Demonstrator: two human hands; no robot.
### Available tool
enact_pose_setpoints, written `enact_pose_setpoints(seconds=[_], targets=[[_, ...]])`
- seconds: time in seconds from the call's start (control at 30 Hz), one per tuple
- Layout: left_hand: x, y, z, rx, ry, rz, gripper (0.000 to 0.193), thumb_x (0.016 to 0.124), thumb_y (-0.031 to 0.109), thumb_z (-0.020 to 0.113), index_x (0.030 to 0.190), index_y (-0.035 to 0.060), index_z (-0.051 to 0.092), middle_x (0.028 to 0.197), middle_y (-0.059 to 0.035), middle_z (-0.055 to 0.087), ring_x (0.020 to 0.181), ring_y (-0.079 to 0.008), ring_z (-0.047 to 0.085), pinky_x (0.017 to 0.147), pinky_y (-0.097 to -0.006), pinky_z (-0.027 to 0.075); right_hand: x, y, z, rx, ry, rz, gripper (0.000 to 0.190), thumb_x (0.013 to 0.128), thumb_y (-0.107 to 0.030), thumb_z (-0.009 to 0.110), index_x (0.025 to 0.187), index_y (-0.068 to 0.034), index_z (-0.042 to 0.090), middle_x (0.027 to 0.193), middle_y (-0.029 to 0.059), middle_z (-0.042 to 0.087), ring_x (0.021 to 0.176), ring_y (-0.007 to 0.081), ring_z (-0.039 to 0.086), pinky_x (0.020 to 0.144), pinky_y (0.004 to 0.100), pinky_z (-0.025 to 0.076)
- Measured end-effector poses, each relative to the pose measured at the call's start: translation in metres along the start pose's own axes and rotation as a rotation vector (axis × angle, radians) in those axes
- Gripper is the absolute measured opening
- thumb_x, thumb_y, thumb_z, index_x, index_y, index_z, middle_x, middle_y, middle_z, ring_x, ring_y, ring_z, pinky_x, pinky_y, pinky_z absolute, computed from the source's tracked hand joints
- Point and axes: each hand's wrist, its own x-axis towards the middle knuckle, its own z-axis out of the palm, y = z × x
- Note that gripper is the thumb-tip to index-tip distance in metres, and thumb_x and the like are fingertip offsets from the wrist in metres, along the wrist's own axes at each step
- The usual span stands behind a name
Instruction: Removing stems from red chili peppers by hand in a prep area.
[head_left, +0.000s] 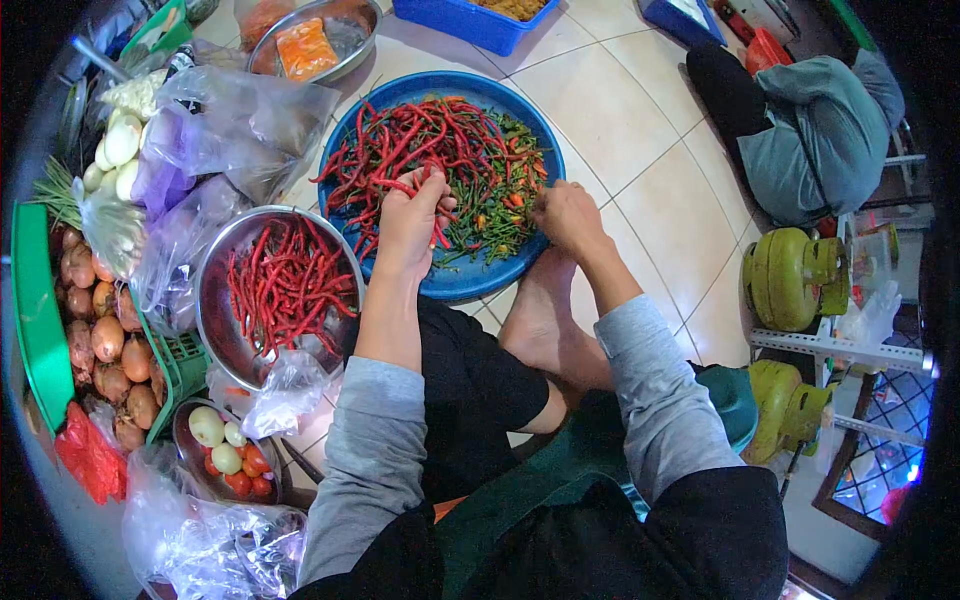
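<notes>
A round blue plastic basin (442, 288) stands on the floor before me, heaped with long red chilies (450, 135). Loose green stems and small orange chilies (502, 225) cover its right side. Over the pile, my left hand (409, 217) grips a few red chilies, whose ends stick out past the fingers. My right hand (571, 216) is at the basin's right rim with its fingers curled; whether something is pinched between them is hidden. To the left, a steel bowl (208, 292) contains red chilies (285, 285) that look stemless.
Left are a green crate (37, 300) of onions, plastic bags (225, 112) and a bowl (276, 480) with tomatoes. A steel basin (360, 45) and blue tub (472, 30) stand beyond. Right are a seated person (810, 142) and green gas cylinders (780, 277). My bare foot (544, 322) touches the blue basin.
</notes>
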Motion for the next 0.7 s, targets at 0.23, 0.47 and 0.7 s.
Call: enact_pose_setpoints(seconds=[0.23,0.47,0.7], targets=[[0.004,-0.003,-0.003,0.035,-0.014,-0.027,0.011,0.088,0.018,0.055,0.093,0.0093,0.051,0.076,0.0013,0.054,0.063,-0.0068,0.053,0.050,-0.0197,0.042,-0.003,0.007,0.046,-0.035,0.052,-0.109,0.013,0.073,-0.019,0.058,0.078,-0.011,0.068,0.080,0.0150,0.060,0.077,0.0327,0.058,0.069,0.0423,0.048],[0.004,-0.003,-0.002,0.041,-0.029,-0.047,0.013,0.088,0.019,0.056,0.094,0.0089,0.050,0.075,0.0014,0.054,0.063,-0.0066,0.053,0.050,-0.0198,0.042,0.005,0.006,0.042,-0.100,0.015,-0.126,0.015,0.072,-0.015,0.056,0.081,-0.010,0.066,0.082,0.0149,0.060,0.078,0.0322,0.058,0.069,0.0420,0.047],[0.004,-0.003,-0.003,0.046,-0.053,-0.051,0.015,0.088,0.021,0.056,0.095,0.0091,0.050,0.076,0.0017,0.054,0.063,-0.0061,0.053,0.050,-0.0181,0.041,0.002,0.008,0.040,-0.046,-0.012,-0.156,0.015,0.069,-0.017,0.059,0.080,-0.009,0.067,0.086,0.0151,0.060,0.082,0.0319,0.058,0.071,0.0412,0.048]])
